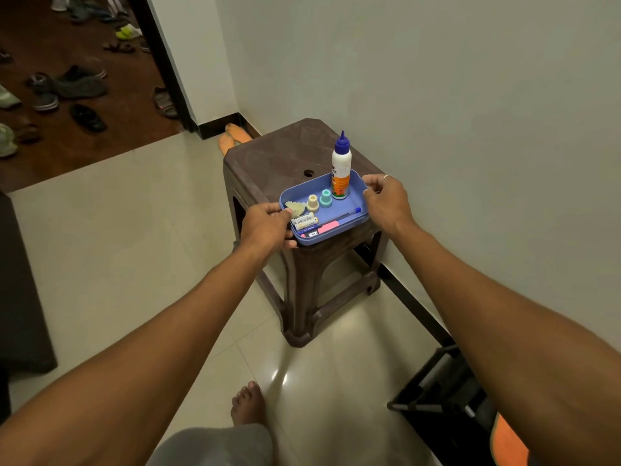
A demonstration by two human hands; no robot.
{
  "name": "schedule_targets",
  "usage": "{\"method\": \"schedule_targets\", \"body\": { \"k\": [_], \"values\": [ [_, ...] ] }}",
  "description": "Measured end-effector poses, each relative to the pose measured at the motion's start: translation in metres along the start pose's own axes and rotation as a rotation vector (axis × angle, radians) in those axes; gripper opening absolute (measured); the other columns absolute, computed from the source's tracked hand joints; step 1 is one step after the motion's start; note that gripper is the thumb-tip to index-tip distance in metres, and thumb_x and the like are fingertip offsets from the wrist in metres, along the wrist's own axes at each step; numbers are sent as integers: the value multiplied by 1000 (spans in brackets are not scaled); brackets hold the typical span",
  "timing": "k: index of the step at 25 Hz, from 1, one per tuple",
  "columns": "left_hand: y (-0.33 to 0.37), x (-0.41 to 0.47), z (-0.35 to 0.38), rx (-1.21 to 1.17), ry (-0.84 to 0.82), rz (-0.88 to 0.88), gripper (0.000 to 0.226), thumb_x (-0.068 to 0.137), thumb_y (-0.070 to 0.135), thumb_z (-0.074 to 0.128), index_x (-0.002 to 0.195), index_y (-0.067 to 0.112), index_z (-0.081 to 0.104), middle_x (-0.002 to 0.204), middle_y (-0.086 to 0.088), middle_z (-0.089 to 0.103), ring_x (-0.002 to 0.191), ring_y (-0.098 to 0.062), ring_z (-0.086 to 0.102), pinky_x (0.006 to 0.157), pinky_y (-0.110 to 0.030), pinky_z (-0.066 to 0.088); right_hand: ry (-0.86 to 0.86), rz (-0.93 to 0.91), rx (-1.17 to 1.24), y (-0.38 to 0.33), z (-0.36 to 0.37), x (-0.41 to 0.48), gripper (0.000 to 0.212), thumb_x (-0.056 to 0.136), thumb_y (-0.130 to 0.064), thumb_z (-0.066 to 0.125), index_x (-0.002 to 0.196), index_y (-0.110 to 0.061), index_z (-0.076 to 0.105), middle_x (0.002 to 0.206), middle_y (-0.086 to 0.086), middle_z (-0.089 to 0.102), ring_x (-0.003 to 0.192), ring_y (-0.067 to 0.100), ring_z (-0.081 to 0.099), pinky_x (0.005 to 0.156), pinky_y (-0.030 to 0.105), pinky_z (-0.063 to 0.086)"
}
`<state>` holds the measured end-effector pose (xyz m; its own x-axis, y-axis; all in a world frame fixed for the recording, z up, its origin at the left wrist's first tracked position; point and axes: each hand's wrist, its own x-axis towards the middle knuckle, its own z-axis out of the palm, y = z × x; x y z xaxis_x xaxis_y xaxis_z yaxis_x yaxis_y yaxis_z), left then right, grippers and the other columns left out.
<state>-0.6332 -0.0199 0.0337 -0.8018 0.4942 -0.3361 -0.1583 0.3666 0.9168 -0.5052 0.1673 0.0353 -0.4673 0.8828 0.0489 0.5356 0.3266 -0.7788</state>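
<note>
A blue tray (pixel 353 220) rests on the near right part of a brown plastic stool (pixel 279 159). My left hand (pixel 267 227) grips the tray's left rim, thumb over the edge. My right hand (pixel 388 200) grips its right rim. Inside the tray a white glue bottle (pixel 341 169) with a blue nozzle stands upright at the back. Beside it are a cream cap (pixel 313 203) and a teal cap (pixel 325 198). Two white batteries (pixel 304 220), a blue pen (pixel 339 218), a pink-labelled item (pixel 327 227) and a pale crumpled piece (pixel 295 207) lie toward the front.
The stool stands against a pale wall (pixel 470 112) on a glossy tiled floor (pixel 134 230). A black rack (pixel 443 395) sits low right. My bare foot (pixel 247 403) is below the stool. Several shoes (pixel 67 89) lie past the doorway at upper left. Orange footwear (pixel 232 136) lies behind the stool.
</note>
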Motion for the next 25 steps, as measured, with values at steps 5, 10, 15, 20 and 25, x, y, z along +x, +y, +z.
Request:
{"method": "schedule_targets", "body": {
  "k": [5, 10, 15, 20, 25],
  "values": [
    [0, 13, 1, -20, 30, -1, 12, 97, 28, 65, 100, 16, 64, 82, -3, 73, 60, -12, 70, 47, -25, 55, -5, -6, -58, 0, 9, 14, 23, 98, -11, 54, 115, -15, 70, 115, 0, 67, 103, 17, 63, 94, 37, 56],
    [-1, 19, 1, -18, 47, -2, 14, 97, 28, 65, 84, 24, 62, 75, -1, 72, 55, -11, 69, 45, -23, 53, -31, 12, -58, -2, 15, 18, 26, 100, -13, 53, 123, -15, 66, 126, 2, 64, 114, 18, 60, 99, 35, 53],
    [-1, 22, -2, -25, 65, -15, 12, 97, 27, 65, 88, 20, 66, 77, -5, 72, 55, -12, 67, 46, -23, 54, -41, -7, -70, -3, 18, 17, 28, 101, -13, 52, 125, -11, 66, 128, 5, 64, 118, 19, 59, 101, 34, 50],
    [2, 17, -1, 14, 112, -65, 34, 97, 36, 63, 124, 15, 61, 89, -5, 72, 60, -17, 64, 52, -33, 61, -28, -22, -60, -7, 10, 7, 27, 101, -9, 49, 118, -11, 69, 124, 4, 67, 114, 18, 60, 95, 30, 51],
    [5, -1, 2, 347, 235, 35, 52, 92, 50, 62, 132, 20, 50, 131, -3, 57, 115, -24, 57, 95, -39, 50, -7, -53, -45, -10, -14, -20, 25, 99, -3, 49, 110, -6, 71, 115, 8, 69, 96, 13, 60, 79, 15, 44]
  ]
}}
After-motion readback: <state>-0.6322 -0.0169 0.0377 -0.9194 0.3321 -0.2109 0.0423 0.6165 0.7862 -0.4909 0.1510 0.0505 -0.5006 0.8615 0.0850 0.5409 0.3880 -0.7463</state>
